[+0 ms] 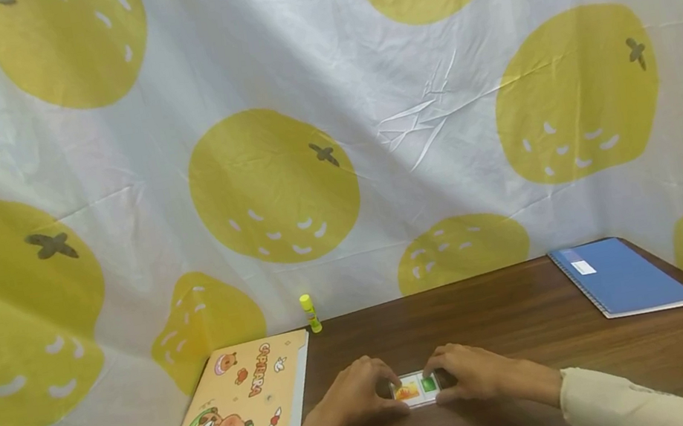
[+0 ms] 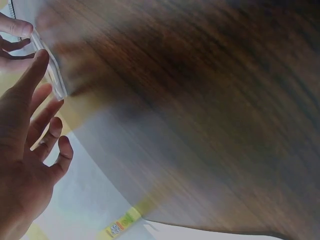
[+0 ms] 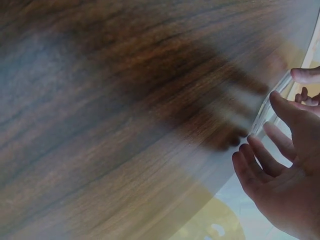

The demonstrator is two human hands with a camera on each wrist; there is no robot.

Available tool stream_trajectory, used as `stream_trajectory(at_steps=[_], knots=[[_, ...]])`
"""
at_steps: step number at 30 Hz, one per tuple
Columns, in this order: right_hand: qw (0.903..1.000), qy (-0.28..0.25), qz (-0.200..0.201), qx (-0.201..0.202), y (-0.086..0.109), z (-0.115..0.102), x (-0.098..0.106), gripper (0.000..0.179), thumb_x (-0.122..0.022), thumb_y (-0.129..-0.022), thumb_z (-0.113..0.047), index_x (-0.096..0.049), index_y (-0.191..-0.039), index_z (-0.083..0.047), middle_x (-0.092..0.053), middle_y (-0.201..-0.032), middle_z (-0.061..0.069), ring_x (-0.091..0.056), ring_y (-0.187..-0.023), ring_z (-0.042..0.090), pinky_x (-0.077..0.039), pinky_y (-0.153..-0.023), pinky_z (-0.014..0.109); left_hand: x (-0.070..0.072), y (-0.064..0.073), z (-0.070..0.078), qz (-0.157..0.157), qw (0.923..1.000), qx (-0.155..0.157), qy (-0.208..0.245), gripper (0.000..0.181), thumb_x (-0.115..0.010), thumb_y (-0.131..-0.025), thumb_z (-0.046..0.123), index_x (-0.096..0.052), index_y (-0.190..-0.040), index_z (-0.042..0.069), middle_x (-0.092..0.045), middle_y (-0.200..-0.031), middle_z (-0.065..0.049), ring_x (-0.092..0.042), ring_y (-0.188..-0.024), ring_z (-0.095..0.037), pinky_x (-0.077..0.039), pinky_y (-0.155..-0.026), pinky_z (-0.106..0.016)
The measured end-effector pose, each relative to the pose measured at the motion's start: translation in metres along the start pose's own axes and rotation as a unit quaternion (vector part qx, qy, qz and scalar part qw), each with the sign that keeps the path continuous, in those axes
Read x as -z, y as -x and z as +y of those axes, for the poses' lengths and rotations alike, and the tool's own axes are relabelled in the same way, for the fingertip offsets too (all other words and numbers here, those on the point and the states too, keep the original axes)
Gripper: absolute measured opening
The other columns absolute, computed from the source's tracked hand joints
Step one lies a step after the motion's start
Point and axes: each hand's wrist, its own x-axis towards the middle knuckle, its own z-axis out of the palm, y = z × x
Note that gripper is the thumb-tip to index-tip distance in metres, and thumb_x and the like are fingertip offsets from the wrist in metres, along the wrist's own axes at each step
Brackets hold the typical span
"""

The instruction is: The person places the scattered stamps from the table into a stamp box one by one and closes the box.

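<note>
A small flat clear-edged pack (image 1: 420, 390) lies low over the brown table in the head view, showing an orange picture on one side and a green patch on the other. My left hand (image 1: 363, 390) pinches its left end between thumb and fingers. At the opposite end, my right hand (image 1: 477, 373) pinches it the same way. Seen edge-on, the pack (image 2: 56, 77) looks thin and transparent in the left wrist view. The right wrist view has the pack (image 3: 261, 117) between the thumb and fingertips, its printed face hidden.
To the left lies an orange capybara folder (image 1: 234, 419). Behind it, a yellow glue stick (image 1: 310, 314) stands upright by the table's back edge. A blue spiral notebook (image 1: 626, 274) rests at the back right. A lemon-print curtain (image 1: 361, 127) hangs around the wooden table (image 1: 465, 305).
</note>
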Motion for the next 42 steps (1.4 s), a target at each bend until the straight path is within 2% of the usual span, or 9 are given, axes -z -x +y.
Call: stream_trajectory(at_steps=[18, 24, 30, 35, 42], knots=[[1.0, 0.001, 0.001, -0.006, 0.0011, 0.0016, 0.001, 0.043, -0.083, -0.088, -0.035, -0.072, -0.121, -0.009, -0.068, -0.121, 0.006, -0.064, -0.113, 0.03, -0.055, -0.095, 0.049, -0.0004, -0.0012, 0.001, 0.0, 0.9999, 0.004, 0.013, 0.034, -0.089, -0.078, 0.048, -0.081, -0.102, 0.025, -0.072, -0.111, 0.015, -0.062, -0.106, -0.008, -0.053, -0.092, -0.031], [0.9999, -0.01, 0.004, -0.004, -0.0007, 0.0015, -0.0001, 0.044, -0.084, -0.087, -0.035, -0.072, -0.12, -0.008, -0.068, -0.121, 0.008, -0.065, -0.111, 0.031, -0.056, -0.094, 0.049, 0.0006, 0.0006, 0.0024, -0.002, 0.9996, 0.018, 0.024, 0.036, -0.09, -0.077, 0.049, -0.08, -0.101, 0.025, -0.072, -0.108, 0.015, -0.062, -0.103, -0.009, -0.054, -0.091, -0.032], [0.9995, -0.023, 0.02, 0.001, -0.0016, 0.0003, -0.0005, 0.042, -0.087, -0.084, -0.03, -0.073, -0.116, -0.007, -0.07, -0.116, 0.01, -0.067, -0.105, 0.03, -0.057, -0.09, 0.048, -0.0002, 0.0005, 0.0044, -0.001, 0.9991, 0.03, 0.029, 0.038, -0.09, -0.076, 0.05, -0.08, -0.103, 0.024, -0.074, -0.108, 0.012, -0.066, -0.107, -0.012, -0.055, -0.093, -0.034], [0.9991, -0.028, 0.032, 0.008, -0.0024, -0.0007, -0.002, 0.041, -0.089, -0.081, -0.027, -0.074, -0.113, -0.006, -0.071, -0.11, 0.009, -0.067, -0.1, 0.026, -0.058, -0.087, 0.044, -0.0013, 0.0007, 0.0052, -0.001, 0.9986, 0.043, 0.03, 0.038, -0.091, -0.075, 0.049, -0.079, -0.102, 0.024, -0.074, -0.107, 0.011, -0.067, -0.104, -0.011, -0.056, -0.09, -0.034], [0.9986, -0.033, 0.04, 0.007, -0.0017, 0.0019, -0.0041, 0.04, -0.089, -0.08, -0.025, -0.073, -0.112, -0.007, -0.071, -0.108, 0.007, -0.068, -0.1, 0.026, -0.058, -0.088, 0.044, -0.0004, 0.0008, 0.0055, -0.005, 0.9987, 0.041, 0.028, 0.039, -0.09, -0.075, 0.051, -0.078, -0.101, 0.025, -0.074, -0.107, 0.011, -0.067, -0.104, -0.011, -0.056, -0.09, -0.034]])
